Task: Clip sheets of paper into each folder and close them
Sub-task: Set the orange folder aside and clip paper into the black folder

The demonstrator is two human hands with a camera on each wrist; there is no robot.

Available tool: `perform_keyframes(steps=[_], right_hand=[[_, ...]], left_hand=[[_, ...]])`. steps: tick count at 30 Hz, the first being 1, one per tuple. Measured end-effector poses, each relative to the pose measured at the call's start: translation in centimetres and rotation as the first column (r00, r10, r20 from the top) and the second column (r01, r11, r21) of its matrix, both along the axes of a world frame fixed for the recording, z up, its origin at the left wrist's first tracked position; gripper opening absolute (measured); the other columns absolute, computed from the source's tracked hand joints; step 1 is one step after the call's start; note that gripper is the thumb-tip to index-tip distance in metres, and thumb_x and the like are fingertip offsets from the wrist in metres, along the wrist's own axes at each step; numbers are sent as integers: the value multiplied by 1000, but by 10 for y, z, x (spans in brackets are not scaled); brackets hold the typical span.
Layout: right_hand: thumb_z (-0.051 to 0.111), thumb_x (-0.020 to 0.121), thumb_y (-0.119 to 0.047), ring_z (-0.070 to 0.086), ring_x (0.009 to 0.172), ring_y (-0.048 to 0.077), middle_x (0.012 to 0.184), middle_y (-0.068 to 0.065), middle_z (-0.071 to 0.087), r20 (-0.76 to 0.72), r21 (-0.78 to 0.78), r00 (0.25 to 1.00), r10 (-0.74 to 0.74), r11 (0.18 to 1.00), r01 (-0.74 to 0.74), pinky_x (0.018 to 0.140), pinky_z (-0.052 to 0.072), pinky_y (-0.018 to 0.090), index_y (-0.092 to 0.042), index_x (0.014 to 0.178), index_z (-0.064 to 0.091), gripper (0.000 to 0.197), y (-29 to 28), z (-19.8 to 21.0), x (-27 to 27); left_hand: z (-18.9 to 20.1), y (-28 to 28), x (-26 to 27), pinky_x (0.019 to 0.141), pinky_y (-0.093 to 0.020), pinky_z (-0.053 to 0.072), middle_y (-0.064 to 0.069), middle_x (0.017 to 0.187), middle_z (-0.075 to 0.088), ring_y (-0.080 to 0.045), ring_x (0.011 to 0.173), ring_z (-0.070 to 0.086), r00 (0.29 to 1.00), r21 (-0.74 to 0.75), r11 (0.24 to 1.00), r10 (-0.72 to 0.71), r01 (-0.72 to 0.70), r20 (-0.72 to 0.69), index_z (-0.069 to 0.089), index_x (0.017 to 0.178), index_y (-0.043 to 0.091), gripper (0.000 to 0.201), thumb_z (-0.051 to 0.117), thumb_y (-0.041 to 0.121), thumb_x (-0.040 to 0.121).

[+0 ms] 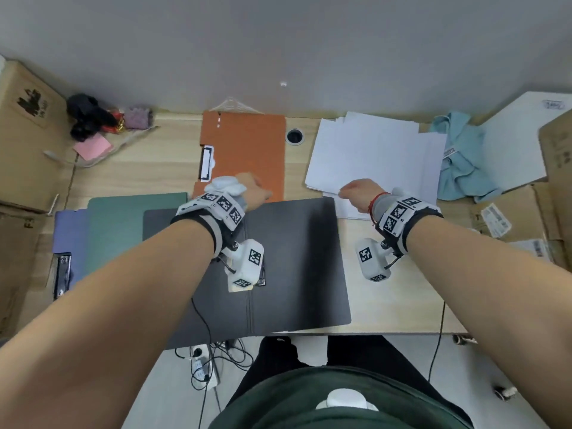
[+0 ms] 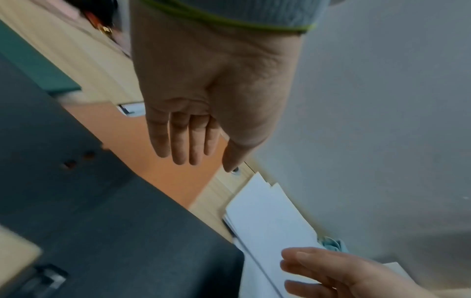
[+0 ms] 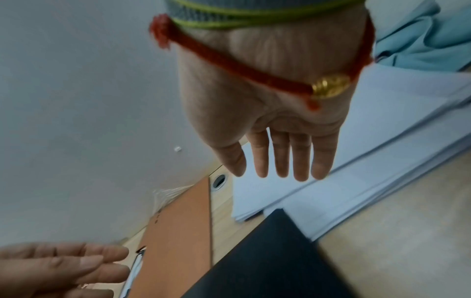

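Observation:
A dark grey folder (image 1: pixel 294 258) lies open in front of me on the desk, its clip (image 1: pixel 261 278) near the spine. Behind it lies an open orange folder (image 1: pixel 247 150) with a white clip (image 1: pixel 206 164). A green folder (image 1: pixel 123 230) and a purple one (image 1: pixel 69 233) lie at the left. A loose stack of white paper (image 1: pixel 377 156) sits at the right back. My left hand (image 1: pixel 255 191) hovers over the orange folder with straight fingers (image 2: pixel 183 145), holding nothing. My right hand (image 1: pixel 356 191) hovers over the paper's near edge, fingers (image 3: pixel 282 159) straight and empty.
Cardboard boxes (image 1: pixel 28 134) line the left side and boxes (image 1: pixel 554 168) the right. A light blue cloth (image 1: pixel 464 162) lies beside the paper. A pink notepad (image 1: pixel 93 147) and dark clutter (image 1: pixel 89 116) sit back left. A cable hole (image 1: pixel 294 136) opens between orange folder and paper.

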State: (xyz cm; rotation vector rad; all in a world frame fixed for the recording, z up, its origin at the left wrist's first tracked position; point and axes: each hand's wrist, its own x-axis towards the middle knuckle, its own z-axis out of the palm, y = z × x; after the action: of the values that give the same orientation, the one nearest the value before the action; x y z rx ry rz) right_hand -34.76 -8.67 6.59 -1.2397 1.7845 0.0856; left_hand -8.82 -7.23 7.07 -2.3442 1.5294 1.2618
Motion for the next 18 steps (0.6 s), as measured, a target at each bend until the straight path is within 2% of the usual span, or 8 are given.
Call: perform_keyframes(steps=[2,5,6,9,11,13,15,18], right_hand=[[51,95,-20,55,116,32,127,14,60,-74,-13,997,35,999,-36,97,43,33,0,123,62,36,-10,-1,-24],[51,93,-15,55,120,36,133,19,58,-150,27,986,74,997,-71,104,44,41,3,128,58,40,-24,-16,-62],[51,92,-15,56,120,36,133,19,57,-160,32,982,96,995,-92,103,45,41,2,130,56,41,-25,-20,-67],[49,93,-19,53,124,30,142,10,51,-157,67,976,154,987,-145,96,43,29,-9,140,49,48,-33,-31,-79],[49,94,-20,50,128,28,146,7,47,-151,101,969,195,978,-181,96,41,29,-12,144,44,51,-36,-39,-85],[49,94,-19,49,129,28,145,7,47,-156,113,960,232,970,-216,95,40,28,-12,144,43,51,-40,-44,-88],[49,94,-18,50,128,29,143,9,50,-165,98,954,249,967,-235,96,42,30,-9,141,47,48,-47,-44,-91],[49,94,-20,52,126,29,141,9,52,-165,105,953,254,965,-239,97,43,32,-10,140,48,47,-57,-44,-97]], left_hand=[[-3,-10,-32,94,-28,45,-8,134,59,-27,117,58,998,-2,1000,3,-3,-64,54,136,12,56,67,35,87],[-25,-29,-81,103,-34,44,-9,142,52,-28,125,52,997,64,998,34,-30,-74,46,142,13,70,70,42,83],[-27,-31,-90,103,-35,43,-8,141,51,-29,125,52,996,87,995,52,-46,-76,45,142,14,73,72,45,81],[-43,-42,-116,97,-36,44,-9,124,54,-28,114,54,991,124,988,99,-88,-87,47,131,13,70,77,47,78],[-52,-49,-130,103,-41,43,-13,131,54,-32,120,53,986,134,982,148,-136,-80,41,139,4,79,78,40,79],[-58,-55,-137,103,-42,45,-13,129,56,-31,119,55,972,167,967,212,-193,-103,41,138,-3,88,80,40,73],[-63,-61,-140,95,-38,50,-8,120,63,-28,110,62,950,197,951,270,-237,-160,52,129,-2,75,78,41,74],[-72,-70,-141,94,-42,55,-6,115,68,-27,101,66,898,159,919,387,-360,-210,64,116,2,51,75,36,80]])
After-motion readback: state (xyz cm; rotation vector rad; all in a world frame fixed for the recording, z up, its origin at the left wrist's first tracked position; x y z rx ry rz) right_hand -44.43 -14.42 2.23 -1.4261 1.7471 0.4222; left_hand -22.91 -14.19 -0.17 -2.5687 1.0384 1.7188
